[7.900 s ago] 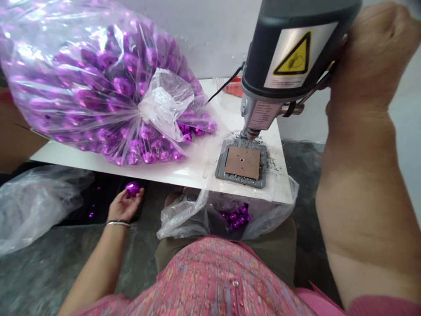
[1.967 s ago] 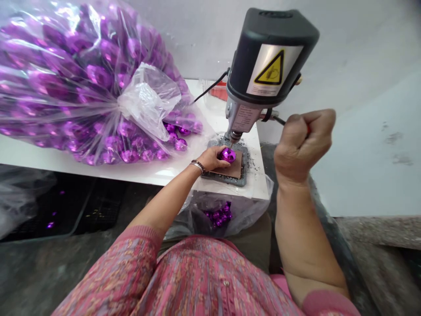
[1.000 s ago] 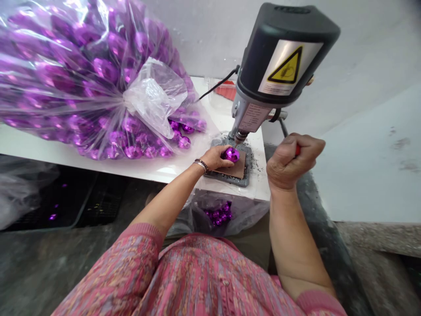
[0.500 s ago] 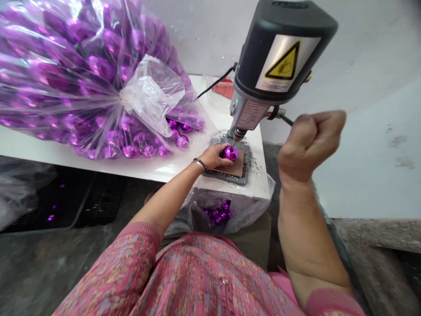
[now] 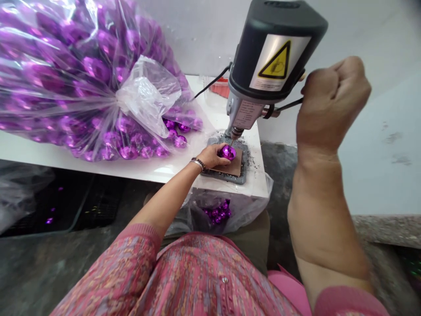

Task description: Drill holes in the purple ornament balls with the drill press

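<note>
My left hand [image 5: 212,156] holds a shiny purple ball [image 5: 228,152] between thumb and fingers, over the brown board [image 5: 234,167] on the drill press base [image 5: 244,175]. The thin bit [image 5: 232,142] points down close to the top of the ball; whether they touch cannot be made out. My right hand [image 5: 332,103] is closed around the end of the dark lever [image 5: 290,104] at the right side of the drill press [image 5: 274,52].
A big clear bag of purple balls [image 5: 95,87] covers the left of the white table [image 5: 158,171], with loose balls [image 5: 180,141] beside it. Behind the drill stands a clear box with red pieces [image 5: 219,89]. Below the table edge hangs a bag with small purple balls [image 5: 218,213].
My right hand has moved up and to the right with the lever's end. The ball stays in my left hand on the board. The whole view has shifted slightly.
</note>
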### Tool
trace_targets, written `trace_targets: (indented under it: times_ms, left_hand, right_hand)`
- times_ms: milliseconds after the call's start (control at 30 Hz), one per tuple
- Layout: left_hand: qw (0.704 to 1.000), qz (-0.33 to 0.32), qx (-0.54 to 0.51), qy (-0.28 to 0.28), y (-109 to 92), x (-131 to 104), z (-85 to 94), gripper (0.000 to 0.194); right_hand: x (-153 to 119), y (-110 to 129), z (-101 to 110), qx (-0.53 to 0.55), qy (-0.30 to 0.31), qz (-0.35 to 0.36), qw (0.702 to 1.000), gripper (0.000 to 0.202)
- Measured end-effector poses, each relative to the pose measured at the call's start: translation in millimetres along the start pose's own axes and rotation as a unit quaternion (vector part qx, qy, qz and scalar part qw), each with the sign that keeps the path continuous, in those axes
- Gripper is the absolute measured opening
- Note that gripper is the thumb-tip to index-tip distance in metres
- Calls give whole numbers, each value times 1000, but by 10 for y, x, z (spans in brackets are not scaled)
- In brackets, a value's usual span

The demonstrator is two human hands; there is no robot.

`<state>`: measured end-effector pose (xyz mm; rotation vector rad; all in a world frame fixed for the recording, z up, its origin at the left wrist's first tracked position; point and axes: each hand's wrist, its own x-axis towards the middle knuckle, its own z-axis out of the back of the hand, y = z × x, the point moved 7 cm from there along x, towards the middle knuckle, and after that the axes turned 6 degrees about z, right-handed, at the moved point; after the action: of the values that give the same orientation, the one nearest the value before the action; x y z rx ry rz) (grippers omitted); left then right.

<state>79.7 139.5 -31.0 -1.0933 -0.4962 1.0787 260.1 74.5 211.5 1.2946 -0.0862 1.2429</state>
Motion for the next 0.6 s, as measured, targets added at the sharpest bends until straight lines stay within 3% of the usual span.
trace_targets:
  times_ms: [200,600]
  left_hand:
    - [1000,-8,-2,-4,50,16,-8,67]
    - [1000,-12,16,-14,22,4,12,63]
  right_hand:
    - [-416,-95,84,19,-31,141,989,18]
    - [-764,-456,17,-36,-56,172,983,35]
